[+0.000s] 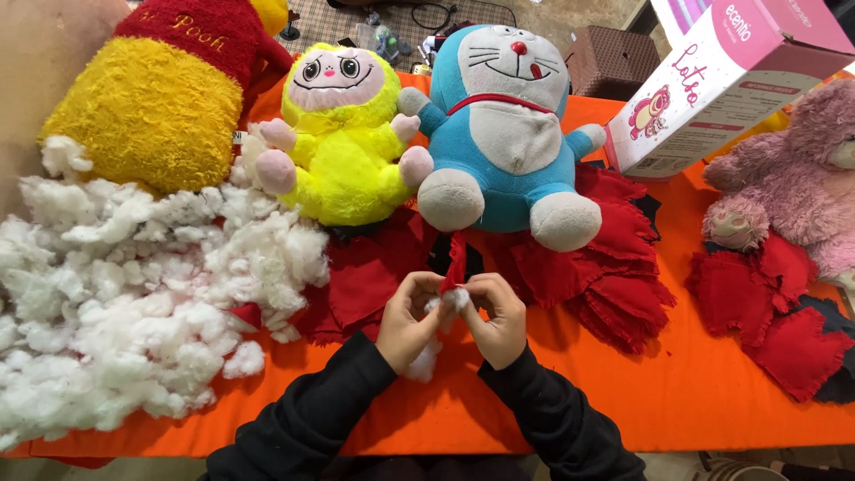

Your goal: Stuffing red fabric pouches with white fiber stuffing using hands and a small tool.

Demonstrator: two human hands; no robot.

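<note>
My left hand (405,322) and my right hand (499,319) meet over the orange table (677,392), both pinching a small red fabric piece (456,265) with white stuffing (452,301) poking out of it. A tuft of the same white stuffing (426,361) hangs below my left hand. Both arms wear black sleeves. Just beyond my hands lie cut red fabric pieces (614,276).
A big heap of white stuffing (134,294) covers the table's left. Behind stand a yellow-and-red plush (151,98), a yellow plush (343,134) and a blue-and-white plush cat (508,125). At right are a pink-white box (721,80), a pink plush (793,178) and more red pieces (775,312).
</note>
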